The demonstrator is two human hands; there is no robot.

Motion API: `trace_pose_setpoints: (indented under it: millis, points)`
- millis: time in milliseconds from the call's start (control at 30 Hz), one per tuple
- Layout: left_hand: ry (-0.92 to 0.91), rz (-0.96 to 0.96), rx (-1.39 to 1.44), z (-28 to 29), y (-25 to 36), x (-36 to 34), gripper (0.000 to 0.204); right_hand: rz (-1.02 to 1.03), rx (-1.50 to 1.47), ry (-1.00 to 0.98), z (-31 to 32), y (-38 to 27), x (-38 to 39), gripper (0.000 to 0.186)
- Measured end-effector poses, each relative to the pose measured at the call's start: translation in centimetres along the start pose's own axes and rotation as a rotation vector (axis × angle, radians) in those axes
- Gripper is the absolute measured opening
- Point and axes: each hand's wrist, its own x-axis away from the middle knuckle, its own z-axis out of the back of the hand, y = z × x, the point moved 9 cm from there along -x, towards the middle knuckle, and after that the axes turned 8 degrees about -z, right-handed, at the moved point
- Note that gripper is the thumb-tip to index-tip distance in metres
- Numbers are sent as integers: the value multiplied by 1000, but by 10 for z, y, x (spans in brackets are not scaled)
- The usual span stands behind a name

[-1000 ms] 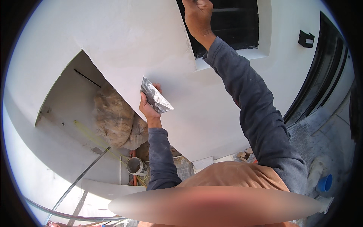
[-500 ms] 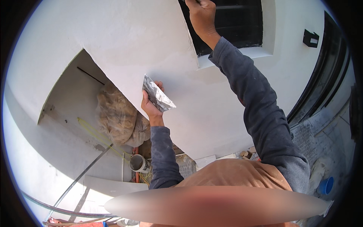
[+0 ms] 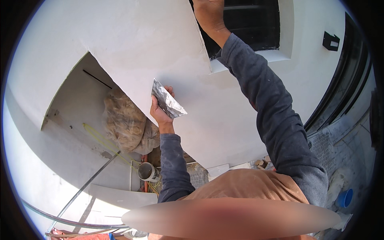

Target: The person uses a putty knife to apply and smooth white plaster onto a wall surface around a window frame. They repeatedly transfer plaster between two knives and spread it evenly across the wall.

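Note:
My left hand (image 3: 161, 114) is closed around a thin metal plate (image 3: 162, 96), silvery, flat and tilted, with white paste smeared on its lower part. The plate stands out in front of the white wall (image 3: 224, 104). My right hand (image 3: 210, 15) is raised to the top edge of the view, by the left edge of a dark window (image 3: 252, 26). It looks closed, but its fingertips and whatever they grip are cut off by the edge of the picture.
An opening at the left holds clear plastic bags of brownish stuff (image 3: 124, 116). Below are a bucket (image 3: 147, 172), a yellow hose (image 3: 96, 136) and a slanting metal bar (image 3: 90, 182). A black wall box (image 3: 331, 41) and a blue bucket (image 3: 344, 198) are at right.
My right hand has moved slightly up and left, so more of it is out of the picture. The left hand and its plate look almost unchanged.

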Motion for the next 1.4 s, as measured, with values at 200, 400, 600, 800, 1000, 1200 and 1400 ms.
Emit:
trace_pose_setpoints:
  millis: [200,400,600,800,1000,1200,1400]
  points:
    - [10,0,1,1,0,0,56,-168,169,5,10,9,5,27]
    - [17,-1,-13,4,0,-1,56,-25,47,32,8,-3,1,28]
    - [34,0,5,3,0,0,55,19,101,20,-2,-8,-3,28]
    - [31,-19,-26,1,2,0,56,-26,167,99,5,-6,2,28]
    - [35,-4,-8,3,0,-1,56,-126,111,48,10,4,4,27]
    - [31,-5,-4,4,0,0,56,49,104,20,2,-5,-1,26]
    - [44,-2,-17,5,0,-1,56,35,83,10,5,0,-10,25]
